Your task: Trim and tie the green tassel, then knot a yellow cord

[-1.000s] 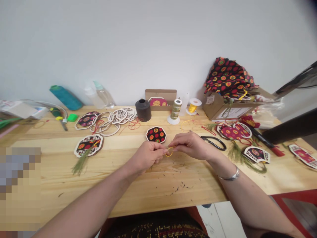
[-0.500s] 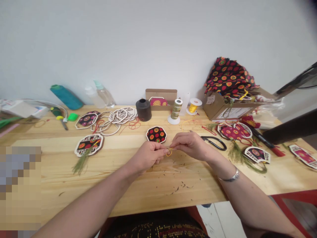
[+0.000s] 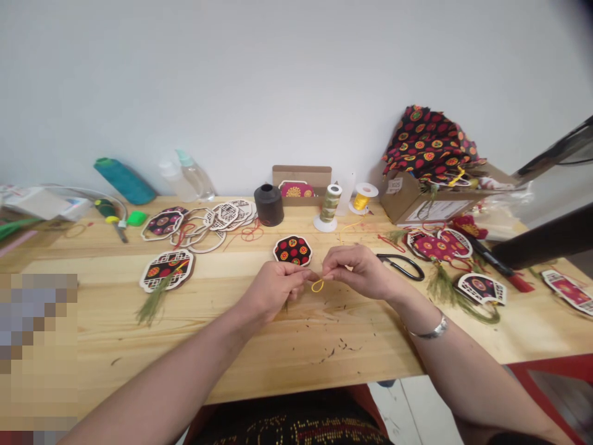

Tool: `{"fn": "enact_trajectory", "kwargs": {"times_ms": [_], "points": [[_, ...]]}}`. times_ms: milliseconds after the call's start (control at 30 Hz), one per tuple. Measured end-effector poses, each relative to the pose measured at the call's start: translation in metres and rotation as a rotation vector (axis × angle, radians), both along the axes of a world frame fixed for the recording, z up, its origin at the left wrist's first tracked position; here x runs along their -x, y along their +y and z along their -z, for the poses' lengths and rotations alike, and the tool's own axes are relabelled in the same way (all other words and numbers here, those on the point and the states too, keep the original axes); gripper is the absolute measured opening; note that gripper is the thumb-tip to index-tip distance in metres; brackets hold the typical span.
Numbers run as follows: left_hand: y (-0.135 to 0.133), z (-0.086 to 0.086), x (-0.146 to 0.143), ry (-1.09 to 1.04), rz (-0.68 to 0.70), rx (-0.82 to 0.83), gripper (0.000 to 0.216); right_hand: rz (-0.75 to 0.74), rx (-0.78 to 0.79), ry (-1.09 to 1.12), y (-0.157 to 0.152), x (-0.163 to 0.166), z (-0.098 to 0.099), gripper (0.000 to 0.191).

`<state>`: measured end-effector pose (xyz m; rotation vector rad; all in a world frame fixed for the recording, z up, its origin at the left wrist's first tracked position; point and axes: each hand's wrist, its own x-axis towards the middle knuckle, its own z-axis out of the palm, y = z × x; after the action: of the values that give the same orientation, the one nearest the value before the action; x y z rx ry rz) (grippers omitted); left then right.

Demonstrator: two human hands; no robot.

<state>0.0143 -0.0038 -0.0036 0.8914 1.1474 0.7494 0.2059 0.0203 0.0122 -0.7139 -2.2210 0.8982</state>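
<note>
My left hand (image 3: 274, 289) and my right hand (image 3: 359, 271) meet over the middle of the wooden table (image 3: 296, 334). Both pinch a thin yellow cord (image 3: 317, 285), which hangs as a small loop between the fingertips. My right wrist wears a silver bracelet (image 3: 433, 329). Just behind the hands lies a black fabric ornament (image 3: 292, 250) with red and yellow flowers. Black scissors (image 3: 402, 266) lie on the table to the right of my right hand.
Spools stand at the back: black (image 3: 269, 204), green (image 3: 329, 205), yellow (image 3: 362, 198). Framed ornaments (image 3: 167, 270) and wooden frames (image 3: 222, 217) lie left; tasselled ones (image 3: 479, 289) right. A cardboard box (image 3: 430, 204) holds patterned fabric. A teal cone (image 3: 124, 182) and bottles (image 3: 192, 176) lean on the wall.
The yellow loop has shrunk from a wider loop to a small one. My fingertips have shifted slightly upward and closer together.
</note>
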Motion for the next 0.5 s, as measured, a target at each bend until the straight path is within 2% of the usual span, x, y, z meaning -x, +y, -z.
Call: {"fn": "enact_trajectory", "kwargs": {"times_ms": [167, 500], "points": [[-0.0005, 0.0009, -0.0004, -0.186, 0.137, 0.144, 0.030, -0.034, -0.066, 0.010, -0.0005, 0.0033, 0.0060, 0.013], [0.0000, 0.0008, 0.0017, -0.285, 0.167, 0.218, 0.028, -0.016, -0.161, 0.015, 0.0015, 0.0023, 0.0092, 0.014]]}}
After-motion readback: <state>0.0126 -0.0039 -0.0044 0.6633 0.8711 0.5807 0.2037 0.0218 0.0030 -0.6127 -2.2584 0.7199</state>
